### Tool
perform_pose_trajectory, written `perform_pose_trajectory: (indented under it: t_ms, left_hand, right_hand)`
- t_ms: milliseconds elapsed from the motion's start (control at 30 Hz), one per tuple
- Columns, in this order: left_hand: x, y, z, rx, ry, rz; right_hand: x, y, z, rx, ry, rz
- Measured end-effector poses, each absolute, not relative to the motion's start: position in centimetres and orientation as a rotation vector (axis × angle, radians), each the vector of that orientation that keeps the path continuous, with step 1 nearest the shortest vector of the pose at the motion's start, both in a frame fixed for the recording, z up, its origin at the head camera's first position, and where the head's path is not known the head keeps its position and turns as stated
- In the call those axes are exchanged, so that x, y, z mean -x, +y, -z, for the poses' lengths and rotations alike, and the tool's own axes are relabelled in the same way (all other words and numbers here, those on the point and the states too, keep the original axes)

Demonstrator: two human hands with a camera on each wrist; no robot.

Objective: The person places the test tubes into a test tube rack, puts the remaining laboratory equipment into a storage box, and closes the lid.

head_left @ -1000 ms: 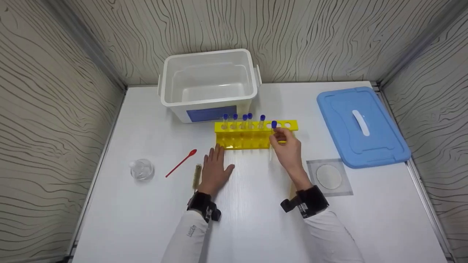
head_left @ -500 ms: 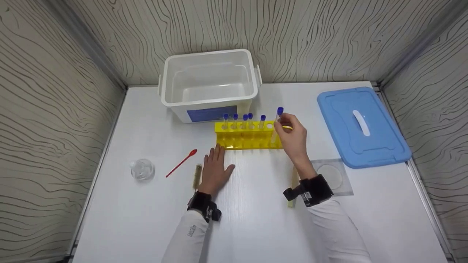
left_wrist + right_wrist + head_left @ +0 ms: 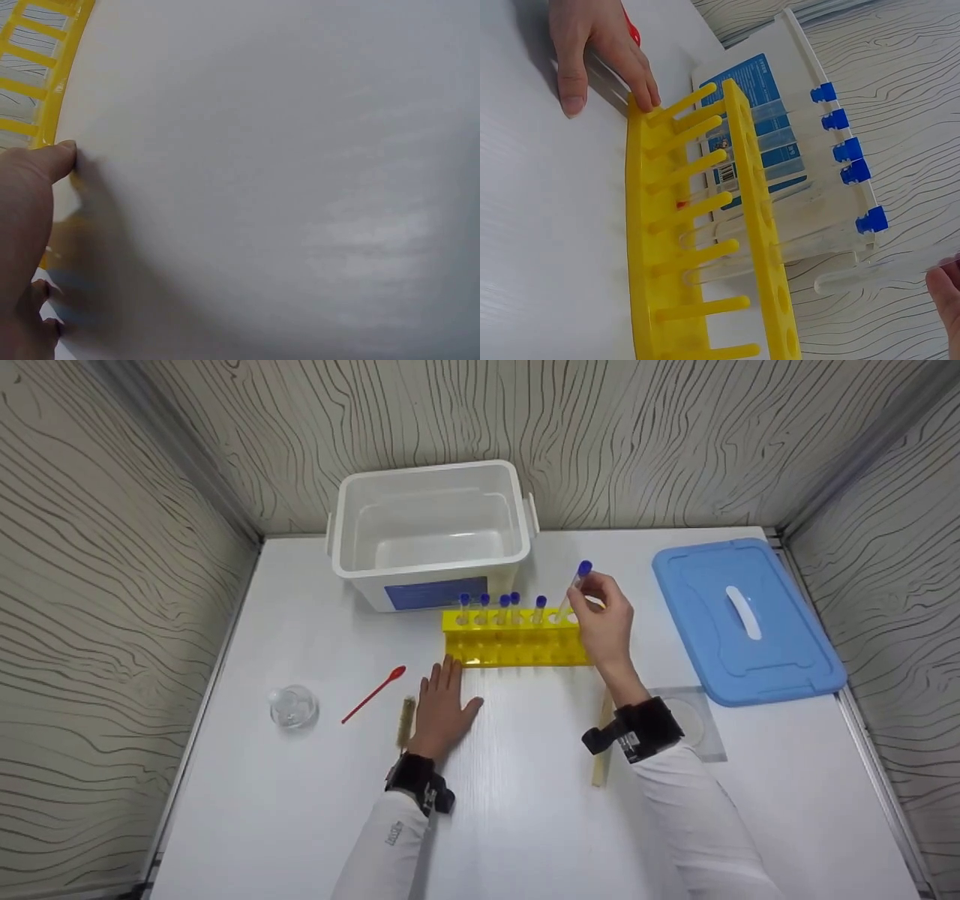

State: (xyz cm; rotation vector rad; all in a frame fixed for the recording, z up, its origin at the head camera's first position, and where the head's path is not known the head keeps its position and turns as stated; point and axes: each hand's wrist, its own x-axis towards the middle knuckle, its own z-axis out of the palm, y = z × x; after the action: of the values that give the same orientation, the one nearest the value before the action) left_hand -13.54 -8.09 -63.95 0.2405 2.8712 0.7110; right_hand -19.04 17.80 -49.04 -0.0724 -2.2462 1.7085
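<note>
My right hand (image 3: 609,619) pinches a clear test tube (image 3: 870,274) with a blue cap (image 3: 585,568) between thumb and fingers. The tube tilts over the right part of a yellow test tube rack (image 3: 510,651); its rounded bottom is just above the rack's top bar (image 3: 767,225) in the right wrist view. Several other blue-capped test tubes (image 3: 780,139) stand in the rack's left part. My left hand (image 3: 441,712) lies flat with its fingers straight, fingertips at the rack's front left corner. In the left wrist view, the left thumb (image 3: 56,159) shows near the rack's edge (image 3: 64,71).
Behind the rack stands a white plastic bin (image 3: 431,566); its blue lid (image 3: 750,660) lies at the right. A glass container (image 3: 293,707), a red spoon (image 3: 373,694) and a bristle brush (image 3: 406,724) lie left. A wooden strip (image 3: 598,772) and a gauze square (image 3: 709,735) are partly under my right forearm.
My right hand has risen and moved away from me and slightly right, lifting the test tube from in front of the rack to above its top bar. My left hand has stayed still.
</note>
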Motion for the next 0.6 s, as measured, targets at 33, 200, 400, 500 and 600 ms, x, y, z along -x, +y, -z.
perform_pose_trajectory:
  t_ms: [33, 200, 400, 500, 600]
  left_hand:
    - [13.6, -8.1, 64.0, -0.238, 2.872, -0.713]
    - [13.7, -8.0, 64.1, -0.230, 2.873, -0.718]
    - [13.6, -8.1, 64.0, -0.237, 2.867, -0.715]
    - [13.6, -8.1, 64.0, -0.236, 2.867, -0.712]
    - [13.6, -8.1, 64.1, -0.236, 2.867, -0.710]
  right_hand:
    - [19.2, 17.8, 49.1, 0.067, -2.243, -1.712]
    - [19.8, 17.8, 49.6, 0.052, -2.252, -1.708]
    - [20.3, 17.8, 50.7, 0.053, -2.319, -1.675]
    - [20.4, 17.7, 51.2, 0.049, -2.352, -1.664]
    - [20.5, 17.6, 51.7, 0.039, -2.387, -1.649]
